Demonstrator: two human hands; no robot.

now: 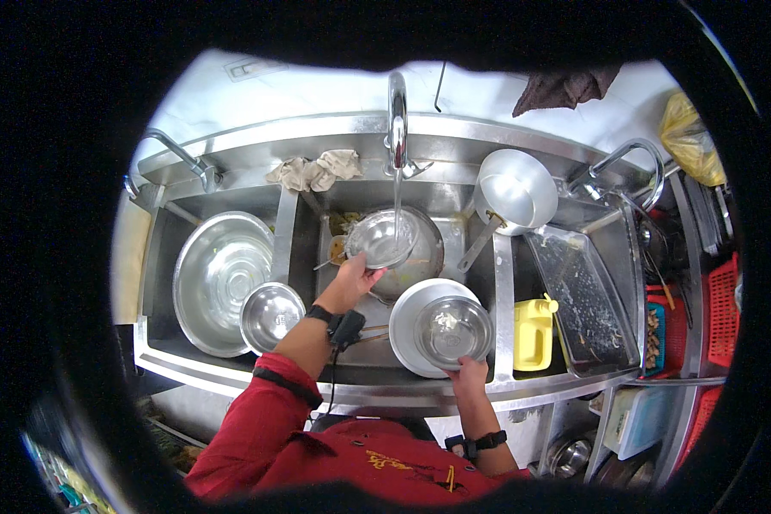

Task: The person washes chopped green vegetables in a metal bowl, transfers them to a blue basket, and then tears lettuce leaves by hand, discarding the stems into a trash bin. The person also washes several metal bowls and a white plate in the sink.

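Water runs from the middle faucet (pixel 397 128) into a steel bowl (pixel 382 238), whose near rim my left hand (pixel 354 273) grips. Beneath that bowl a larger round pan (pixel 427 270) lies in the middle sink basin, partly hidden. My right hand (pixel 469 374) pinches the near rim of a second steel bowl (pixel 453 331). This one is over a wide white bowl (pixel 406 308) at the basin's front right; whether the two touch, I cannot tell. Chopsticks (pixel 376 333) show between my left wrist and the white bowl.
In the left basin are a large metal basin (pixel 215 276) and a small steel bowl (pixel 273 315). A long-handled saucepan (pixel 517 193) straddles the right divider. Beyond it are a yellow jug-like container (pixel 532 337) and a wet tray (pixel 584 295). Crumpled cloths (pixel 315 172) lie on the back ledge.
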